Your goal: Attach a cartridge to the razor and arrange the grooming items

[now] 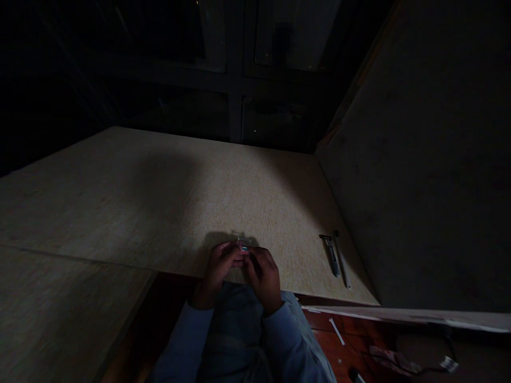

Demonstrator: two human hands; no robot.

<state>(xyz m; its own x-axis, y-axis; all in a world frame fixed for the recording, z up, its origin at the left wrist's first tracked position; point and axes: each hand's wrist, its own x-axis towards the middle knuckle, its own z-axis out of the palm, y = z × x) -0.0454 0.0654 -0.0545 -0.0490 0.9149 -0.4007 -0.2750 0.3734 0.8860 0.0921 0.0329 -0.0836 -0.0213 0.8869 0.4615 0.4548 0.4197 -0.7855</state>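
Close together at the table's front edge, my left hand [222, 264] and my right hand [262, 272] both have their fingers closed round a small object with a pale greenish strip [245, 248]. Too little of it shows in the dim light to tell its kind. Just beyond the fingertips is a clear, see-through piece [244, 240], perhaps part of the same thing; I cannot tell whether it touches the table. Off to the right lies a razor [332, 256] with a T-shaped head, and beside it a thin, pale-handled stick [343, 261] with a dark tip.
The pale stone-patterned table [239, 186] meets a wall panel [423, 175] on the right and dark windows [235, 80] at the back. A lower surface [64, 314] adjoins at left. On the reddish floor lie a white strip [337, 332] and a dark cable [429, 370].
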